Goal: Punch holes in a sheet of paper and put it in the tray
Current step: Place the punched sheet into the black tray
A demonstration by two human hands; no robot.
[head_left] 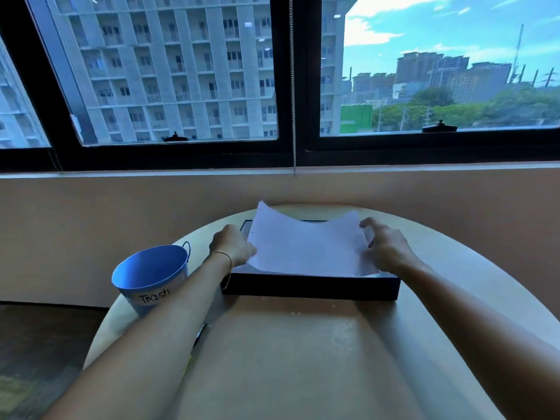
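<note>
Starting at the near rim of the table (303,359): what goes down first? —K.

Round tan top with a worn patch mid-surface. Two bare forearms reach away across it. A dark pen-like item (200,331) shows just beside the left forearm. It is mostly hidden, so no firmer identification. —M.

Next out, left side? —K.

Blue bucket (151,272), upright, with a label reading "Trash". It stands at the table's left edge, just outside the left forearm. There is a thin bracelet (225,256) on the left wrist. —M.

Task items? —K.

Black tray (309,287), low-walled, on the far half of the table, its near wall facing the camera. The sheet of paper (306,247) is over the tray but not lying flat. Its middle sags, both far corners stand up, and its near edge dips behind the tray's near wall. Cannot tell whether it touches the tray floor, or whether holes are punched. —M.

Hands? —K.

Left hand (235,245) grasps the sheet's left edge, fingertips hidden behind the paper. Right hand (386,247) grasps the right edge with fingers curled, the forefinger up by the far right corner. —M.

Beyond the table? —K.

Tan wall and ledge, then a black-framed window (298,153) with a bead cord (292,86) hanging down its centre post. Outside are a pale apartment block (169,71), trees, distant towers and sky. —M.
</note>
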